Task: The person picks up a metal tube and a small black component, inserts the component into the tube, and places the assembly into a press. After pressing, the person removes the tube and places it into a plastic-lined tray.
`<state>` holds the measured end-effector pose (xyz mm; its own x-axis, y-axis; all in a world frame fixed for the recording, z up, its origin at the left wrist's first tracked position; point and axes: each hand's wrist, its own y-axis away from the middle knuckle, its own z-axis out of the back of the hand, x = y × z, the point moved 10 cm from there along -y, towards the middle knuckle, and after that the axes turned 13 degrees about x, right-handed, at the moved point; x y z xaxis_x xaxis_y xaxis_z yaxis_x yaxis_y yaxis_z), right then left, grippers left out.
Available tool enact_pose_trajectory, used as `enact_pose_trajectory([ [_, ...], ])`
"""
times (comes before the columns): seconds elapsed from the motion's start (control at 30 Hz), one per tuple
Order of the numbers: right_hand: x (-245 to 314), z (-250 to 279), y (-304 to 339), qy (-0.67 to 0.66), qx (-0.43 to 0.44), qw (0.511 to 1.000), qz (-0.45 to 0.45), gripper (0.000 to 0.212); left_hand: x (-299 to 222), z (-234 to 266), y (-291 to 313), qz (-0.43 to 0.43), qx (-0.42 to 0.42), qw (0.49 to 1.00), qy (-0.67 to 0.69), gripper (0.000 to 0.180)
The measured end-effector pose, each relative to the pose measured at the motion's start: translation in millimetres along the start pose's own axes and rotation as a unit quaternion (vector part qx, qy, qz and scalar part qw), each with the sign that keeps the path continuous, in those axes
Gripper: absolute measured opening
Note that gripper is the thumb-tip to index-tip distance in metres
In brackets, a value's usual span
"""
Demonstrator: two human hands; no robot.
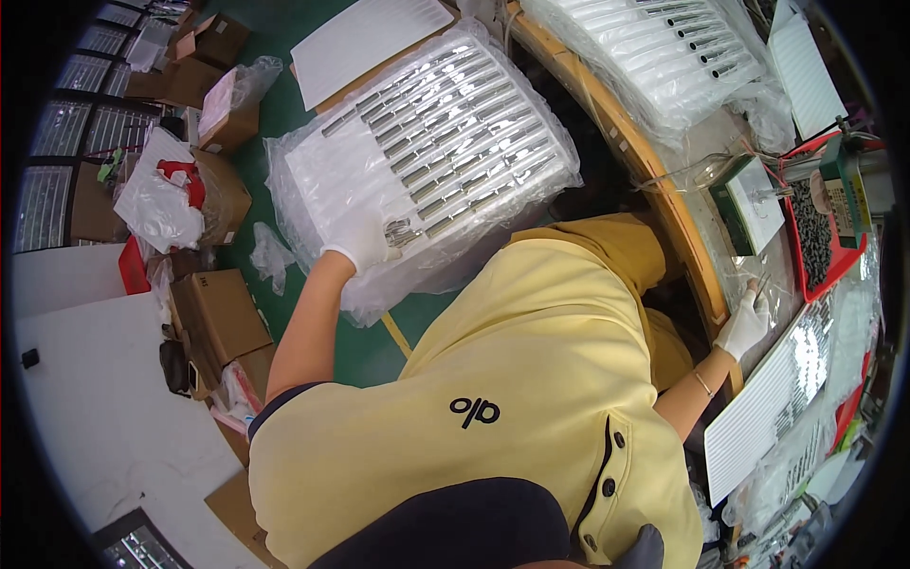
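My left hand point(362, 235), in a white glove, reaches over a plastic-lined box holding a white ribbed tray point(327, 175). Its fingers are closed around a small bunch of shiny metal tubes point(402, 232) at the tray's near edge. Rows of similar metal tubes point(464, 119) lie in the tray's grooves. My right hand point(745, 326), also gloved, is at the workbench on the right. Its fingers pinch a thin, shiny metal piece point(762, 284), too small to tell its kind, just below a small green-and-white bench device point(749, 207).
Along the curved wooden bench edge point(626, 142) stand another plastic-wrapped tray of tubes point(664, 66), a red bin point(817, 237) of small dark parts, and a white ribbed tray point(758, 417) with tubes. Cardboard boxes point(220, 313) are stacked at the left. A white sheet point(365, 43) lies beyond the tray.
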<state>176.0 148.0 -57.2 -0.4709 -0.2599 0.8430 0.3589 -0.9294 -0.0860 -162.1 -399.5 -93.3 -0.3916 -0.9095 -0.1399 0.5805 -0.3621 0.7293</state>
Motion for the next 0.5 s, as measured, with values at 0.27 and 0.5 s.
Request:
enact_pose_trajectory([
  [0.27,-10.6,3.5,-2.7,0.072,0.000,0.997,0.007,0.025,-4.5,10.9,23.2,-0.060,-0.189,0.980,-0.023,0.060],
  [0.5,6.8,5.5,4.6,0.094,-0.025,0.995,0.023,0.031,9.9,12.8,12.0,0.011,-0.239,0.971,0.009,0.054],
])
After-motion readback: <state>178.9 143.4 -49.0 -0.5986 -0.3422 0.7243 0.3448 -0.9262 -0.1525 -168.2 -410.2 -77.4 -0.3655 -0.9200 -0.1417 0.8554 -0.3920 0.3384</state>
